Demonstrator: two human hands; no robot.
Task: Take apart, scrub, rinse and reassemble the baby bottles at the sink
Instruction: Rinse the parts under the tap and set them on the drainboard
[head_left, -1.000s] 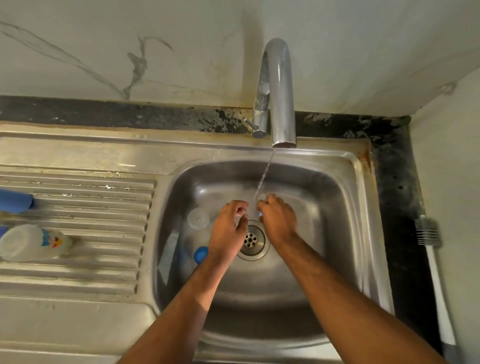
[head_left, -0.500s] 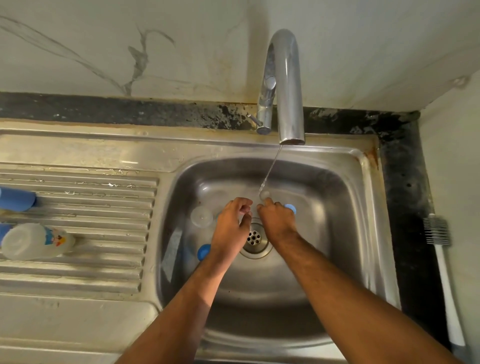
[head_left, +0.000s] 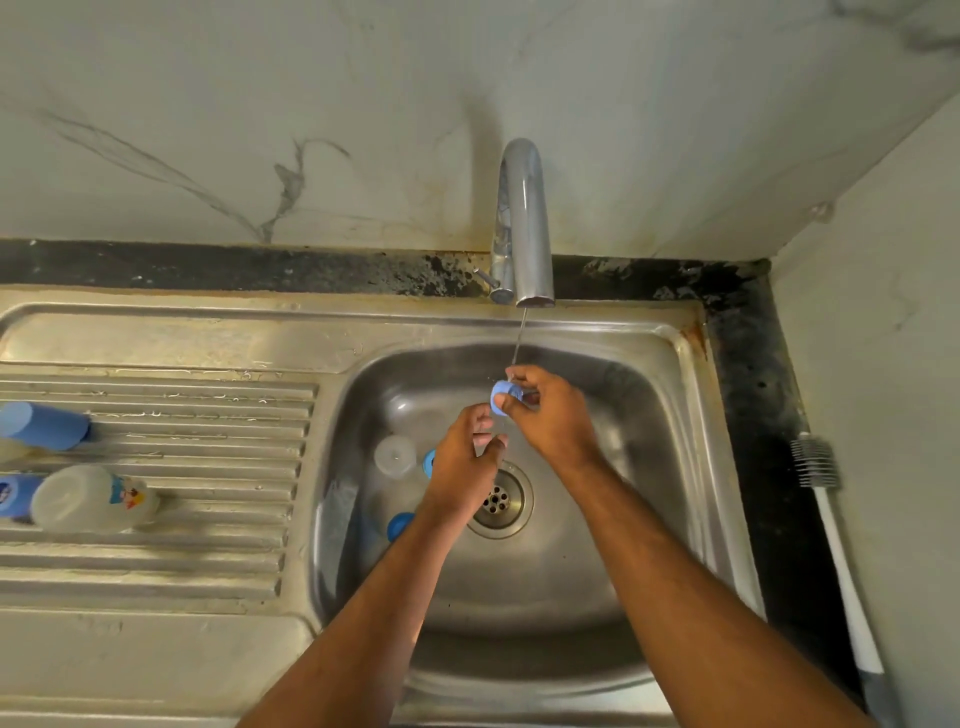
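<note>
blue ring (head_left: 503, 397): pinched in fingers of right hand (head_left: 553, 415), under thin stream from tap (head_left: 524, 228), above sink (head_left: 670, 467) basin. left hand (head_left: 464, 467): just below ring, fingers curled, possibly holding something small; cannot tell. in basin: clear cap (head_left: 396, 455), two blue pieces (head_left: 400, 524). on draining board (head_left: 156, 551): clear bottle (head_left: 91, 498) lying down, blue items at left edge.
</note>
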